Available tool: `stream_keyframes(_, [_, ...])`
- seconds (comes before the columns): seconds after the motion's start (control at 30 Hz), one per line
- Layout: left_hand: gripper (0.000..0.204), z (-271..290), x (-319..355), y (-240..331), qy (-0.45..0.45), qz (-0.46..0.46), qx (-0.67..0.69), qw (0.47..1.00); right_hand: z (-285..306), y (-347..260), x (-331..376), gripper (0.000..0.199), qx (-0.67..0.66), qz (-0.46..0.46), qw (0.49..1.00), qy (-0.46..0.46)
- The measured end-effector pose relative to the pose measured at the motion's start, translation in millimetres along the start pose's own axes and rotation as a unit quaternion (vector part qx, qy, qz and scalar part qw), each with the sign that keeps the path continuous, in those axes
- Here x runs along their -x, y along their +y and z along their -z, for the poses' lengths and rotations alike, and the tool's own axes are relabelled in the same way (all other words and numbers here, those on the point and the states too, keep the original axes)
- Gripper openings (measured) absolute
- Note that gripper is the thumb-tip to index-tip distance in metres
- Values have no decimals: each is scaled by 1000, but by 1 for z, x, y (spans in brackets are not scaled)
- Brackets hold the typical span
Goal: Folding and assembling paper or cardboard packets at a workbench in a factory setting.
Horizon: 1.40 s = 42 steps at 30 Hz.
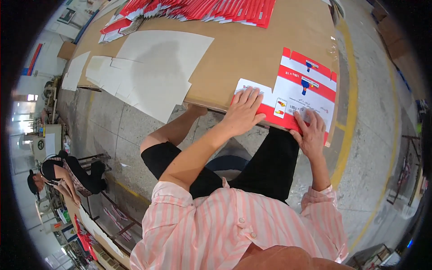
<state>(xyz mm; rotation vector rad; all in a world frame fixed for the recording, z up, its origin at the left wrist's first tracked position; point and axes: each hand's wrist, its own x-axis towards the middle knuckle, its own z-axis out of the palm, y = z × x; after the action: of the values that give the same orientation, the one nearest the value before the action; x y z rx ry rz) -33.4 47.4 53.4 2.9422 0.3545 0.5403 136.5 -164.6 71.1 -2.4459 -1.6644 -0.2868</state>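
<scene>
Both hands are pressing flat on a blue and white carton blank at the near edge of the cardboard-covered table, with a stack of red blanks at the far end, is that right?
Not quite: the head view shows the flat carton blank is red and white, not blue and white. The rest holds: the left hand and right hand press flat on it at the near edge of the cardboard-covered table, with the stack of red blanks at the far end.

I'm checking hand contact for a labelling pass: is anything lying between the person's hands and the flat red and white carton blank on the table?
Nothing visible. The left hand lies flat on the carton blank, and the right hand presses its near edge at the table rim.
</scene>
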Motion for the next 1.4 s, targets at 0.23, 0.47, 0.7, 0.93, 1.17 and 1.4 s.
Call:
stream_keyframes(0.23, [45, 6, -25, 4, -59, 12, -2, 998, 4, -5, -2, 49, -24, 3, 999, 24])
stream_keyframes(0.47, [37, 10, -45, 23, -189, -21, 60, 980, -19, -82, 64, 31, -777, -350, 513, -109])
stream_keyframes(0.7, [52, 69, 23, 9, -27, 78, 314, 946, 19, -14, 19, 27, -710, -326, 622, -56])
stream_keyframes(0.93, [71, 116, 99, -140, -149, 274, -44, 949, 11, 192, -120, 45, -454, -313, 826, -113])
stream_keyframes(1.17, [92, 107, 122, -150, -181, 296, -114, 931, -122, 232, -353, 39, -345, -315, 882, 61])
stream_keyframes(1.4, [81, 102, 125, -155, -164, 273, -96, 943, -195, 117, -459, 43, -322, -250, 913, -12])
